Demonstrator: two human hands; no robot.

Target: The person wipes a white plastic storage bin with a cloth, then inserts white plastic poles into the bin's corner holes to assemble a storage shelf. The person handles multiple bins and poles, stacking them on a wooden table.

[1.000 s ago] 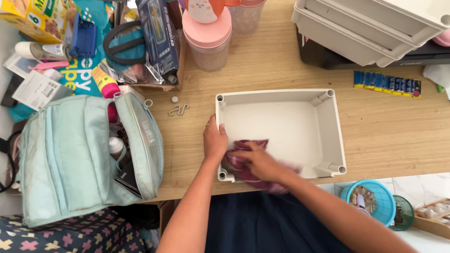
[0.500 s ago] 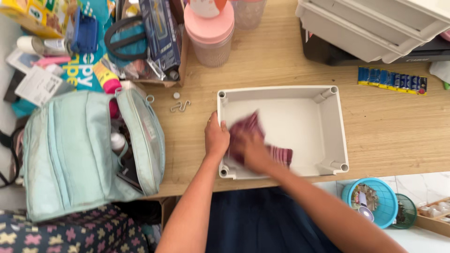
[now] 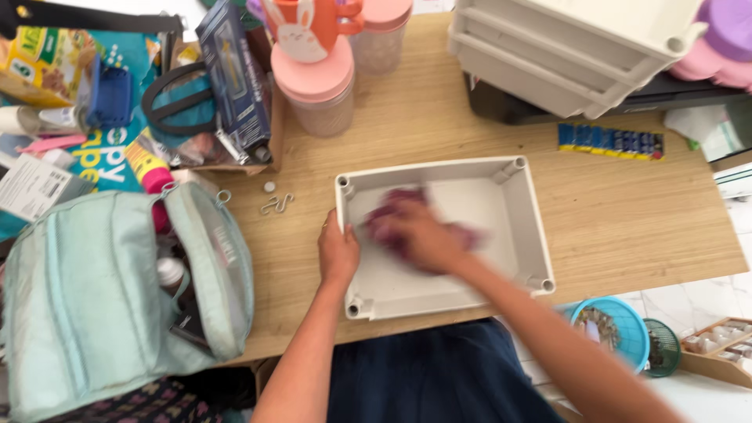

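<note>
The wooden counter (image 3: 611,219) carries a pale green bag (image 3: 102,305) lying open at the left, a stack of grey trays (image 3: 564,55) at the back, and a shallow grey bin (image 3: 442,235) near the front edge, just before the person. I think the bin could slide or tip off the front edge if the rubbing pushes it toward the body, because its near side lies almost on the edge. The left hand (image 3: 337,254) is closed around the left wall of the bin and holds it steady. The right hand (image 3: 419,239) is blurred, so I cannot tell exactly how far the fingers are bent, but it presses a dark red cloth (image 3: 395,211) flat on the bottom inside the bin.
</note>
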